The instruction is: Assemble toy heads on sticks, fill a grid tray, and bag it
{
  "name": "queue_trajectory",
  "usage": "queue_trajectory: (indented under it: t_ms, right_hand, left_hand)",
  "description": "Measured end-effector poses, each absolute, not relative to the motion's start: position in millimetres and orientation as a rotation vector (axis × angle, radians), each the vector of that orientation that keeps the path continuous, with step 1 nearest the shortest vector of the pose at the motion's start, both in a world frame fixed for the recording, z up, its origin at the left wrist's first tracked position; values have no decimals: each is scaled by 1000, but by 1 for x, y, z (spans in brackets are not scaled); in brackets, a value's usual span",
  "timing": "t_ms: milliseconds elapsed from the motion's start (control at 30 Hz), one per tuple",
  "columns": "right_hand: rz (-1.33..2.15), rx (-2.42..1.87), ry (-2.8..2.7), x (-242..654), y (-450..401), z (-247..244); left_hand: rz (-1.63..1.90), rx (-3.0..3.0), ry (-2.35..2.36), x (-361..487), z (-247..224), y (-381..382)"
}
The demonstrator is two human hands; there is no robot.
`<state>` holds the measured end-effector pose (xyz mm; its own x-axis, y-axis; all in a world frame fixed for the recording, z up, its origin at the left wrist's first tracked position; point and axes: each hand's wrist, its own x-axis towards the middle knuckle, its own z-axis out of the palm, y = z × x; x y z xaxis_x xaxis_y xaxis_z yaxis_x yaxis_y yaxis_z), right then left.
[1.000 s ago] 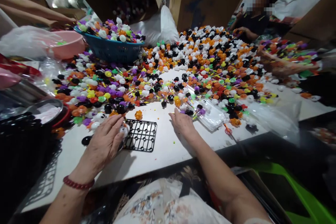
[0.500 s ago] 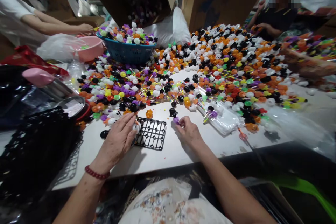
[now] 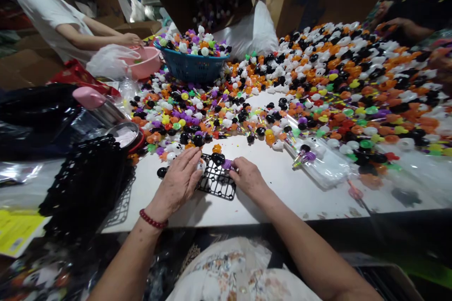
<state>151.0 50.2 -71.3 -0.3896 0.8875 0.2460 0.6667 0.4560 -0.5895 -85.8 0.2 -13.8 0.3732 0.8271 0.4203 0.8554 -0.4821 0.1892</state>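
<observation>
My left hand [image 3: 177, 178] curves over the left end of a black plastic grid [image 3: 221, 187], its fingers closed together. A white figure piece [image 3: 202, 165] shows partly by its fingertips, and a round black piece [image 3: 162, 172] lies just left of the hand. My right hand [image 3: 249, 177] pinches the purple base of a small toy with a black top [image 3: 218, 159]. That toy is tilted on its side, its black end pointing left over the grid. An orange figure piece [image 3: 216, 148] lies just beyond the grid. What sits under my left palm is hidden.
A large heap of colourful toy pieces [image 3: 339, 70] covers the back of the table, with a full blue basket [image 3: 193, 67] behind. Stacked black grids [image 3: 88, 178] stand left, clear plastic bags [image 3: 319, 162] right. A co-worker's hand [image 3: 131, 40] is by a pink basin [image 3: 146, 63].
My right hand has brought the black and purple toy left, from beside the grid to over it, tipping it sideways. My left hand stays at the grid. The view has shifted.
</observation>
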Motion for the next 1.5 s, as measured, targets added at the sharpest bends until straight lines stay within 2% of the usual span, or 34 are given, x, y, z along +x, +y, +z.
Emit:
queue_trajectory:
  t_ms: [500, 700, 933, 1033, 1267, 1500]
  right_hand:
    - [561, -1569, -2300, 137, 50, -57]
    - [574, -1478, -2292, 136, 52, -63]
    - [1143, -1331, -1865, 124, 66, -75]
    - [1285, -1295, -1737, 111, 75, -85]
    - [1453, -1202, -1617, 82, 92, -103]
    - [1371, -1189, -1783, 80, 100, -92]
  left_hand:
    - [-723, -2578, -1559, -83, -12, 0]
    - [-707, -2577, -1585, -82, -11, -1]
    - [-730, -2597, -1575, -83, -12, 0]
    - [-725, -2593, -1578, -83, -12, 0]
    - [-737, -2598, -1567, -85, -14, 1]
    - [-746, -2603, -1583, -86, -11, 0]
